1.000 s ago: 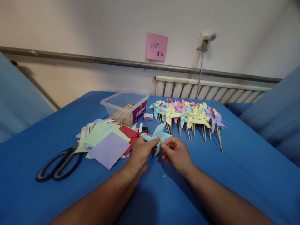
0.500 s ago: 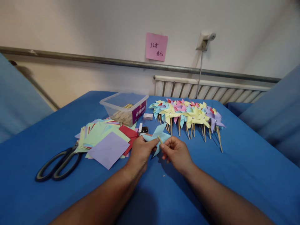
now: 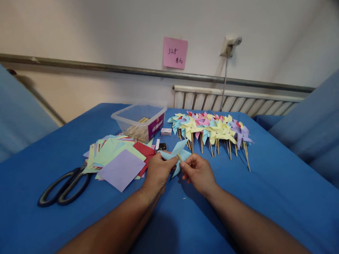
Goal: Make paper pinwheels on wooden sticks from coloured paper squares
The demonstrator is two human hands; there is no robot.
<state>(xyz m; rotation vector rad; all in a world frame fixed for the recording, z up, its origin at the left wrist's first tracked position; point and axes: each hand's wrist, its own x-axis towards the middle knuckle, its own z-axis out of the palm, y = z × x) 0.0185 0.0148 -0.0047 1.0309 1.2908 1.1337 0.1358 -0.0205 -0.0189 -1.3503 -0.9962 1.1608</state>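
Observation:
Both hands meet over the blue table [image 3: 265, 190], just above its middle. My left hand [image 3: 158, 171] pinches the centre of a light blue paper pinwheel [image 3: 178, 151]. My right hand [image 3: 199, 173] is closed on a thin wooden stick [image 3: 180, 157] whose tip lies against the back of the pinwheel. A row of finished pinwheels [image 3: 212, 130] in yellow, pink, blue and purple lies just beyond my hands.
A pile of coloured paper squares [image 3: 119, 158] lies to the left, with large black scissors [image 3: 63, 187] beside it. Behind them stand a clear plastic box [image 3: 139, 121] of sticks and a small white box [image 3: 166, 131]. A pink note [image 3: 174, 53] hangs on the wall.
None of the objects has moved; my hands keep the same grip on the pinwheel and stick. The view has shifted very slightly.

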